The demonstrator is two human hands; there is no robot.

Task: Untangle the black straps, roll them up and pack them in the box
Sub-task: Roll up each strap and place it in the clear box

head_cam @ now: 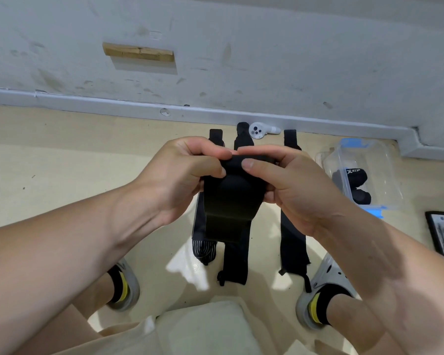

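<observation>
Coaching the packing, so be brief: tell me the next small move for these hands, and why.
Probably wind the next turn down the tail. The left hand and right hand pinch the top of the black strap, only partly rolled, a loose flap hanging below. Rolled straps sit in the clear box; this one isn't ready yet.

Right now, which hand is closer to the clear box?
Right. The right hand holds the strap just beside the box, on the box's left in the view. The left hand grips the strap's other side, farther from the box.
</observation>
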